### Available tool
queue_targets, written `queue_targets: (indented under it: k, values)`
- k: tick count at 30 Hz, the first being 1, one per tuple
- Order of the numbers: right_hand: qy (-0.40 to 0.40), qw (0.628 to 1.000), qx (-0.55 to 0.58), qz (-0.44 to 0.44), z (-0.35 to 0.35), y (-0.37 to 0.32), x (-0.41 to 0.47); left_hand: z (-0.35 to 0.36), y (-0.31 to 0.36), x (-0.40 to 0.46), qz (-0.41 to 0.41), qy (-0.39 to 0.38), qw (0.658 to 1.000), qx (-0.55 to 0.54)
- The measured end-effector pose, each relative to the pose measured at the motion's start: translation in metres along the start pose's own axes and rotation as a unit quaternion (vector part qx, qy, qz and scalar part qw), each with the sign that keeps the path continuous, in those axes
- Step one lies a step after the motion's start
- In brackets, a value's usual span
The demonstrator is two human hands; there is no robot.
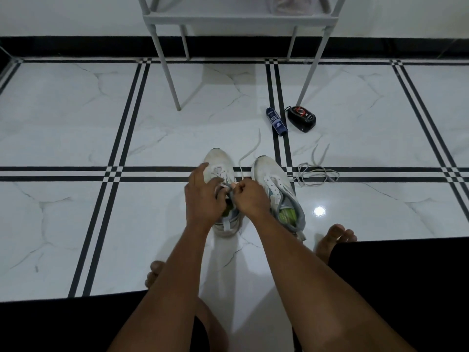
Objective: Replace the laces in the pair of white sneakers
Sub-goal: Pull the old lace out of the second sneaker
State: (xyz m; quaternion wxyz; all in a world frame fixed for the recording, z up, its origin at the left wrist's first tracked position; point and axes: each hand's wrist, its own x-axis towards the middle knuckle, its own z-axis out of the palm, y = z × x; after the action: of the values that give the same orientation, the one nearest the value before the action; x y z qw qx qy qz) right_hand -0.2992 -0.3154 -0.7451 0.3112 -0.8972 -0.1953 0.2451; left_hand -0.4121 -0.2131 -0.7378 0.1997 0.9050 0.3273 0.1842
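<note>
Your right hand (250, 196) pinches the white lace (243, 161) between curled fingertips just above the tongue of the left-side sneaker (220, 171), and your left hand (203, 196) curls over that same shoe's eyelet area, thumb stretched toward the toe, its fingers closing on the lace or the eyelet edge — which of the two is hidden by the hand. Both hands meet over the middle of the shoe, nearly touching. From your right hand's pinch the lace runs up and away across the floor (76, 118), its free end trailing between the two shoes toward the black tile stripe.

The right-side sneaker (274, 184) stands just beside the first, toes pointing away from you, its eyelets bare and its green insole showing in the open mouth. To its right a second lace (314, 174) lies in a loose tangle on the floor, across the double black stripe, apart from both shoes.

Farther out, near a leg of the grey metal rack (238, 19), a dark blue tube (276, 121) lies on the stripe with a black shoe-polish sponge case (302, 118) just beside it. Your bare feet rest on the tiles on either side of your forearms — black shorts fill the lower corners.
</note>
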Motion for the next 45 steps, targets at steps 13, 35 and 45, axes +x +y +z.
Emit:
queue_targets:
  k: [13, 35, 45]
  values:
    - [-0.002, 1.000, -0.010, -0.024, 0.000, 0.000, -0.002, -0.033, -0.021, 0.030, -0.415, 0.165, 0.892, -0.062]
    - [-0.039, 0.982, 0.140, 0.120, 0.005, -0.002, 0.011, -0.002, 0.002, -0.004, -0.105, -0.062, 0.991, -0.057]
    - [-0.047, 0.994, 0.070, 0.065, 0.004, -0.002, 0.011, 0.012, -0.003, 0.011, 0.023, -0.030, 0.995, 0.093]
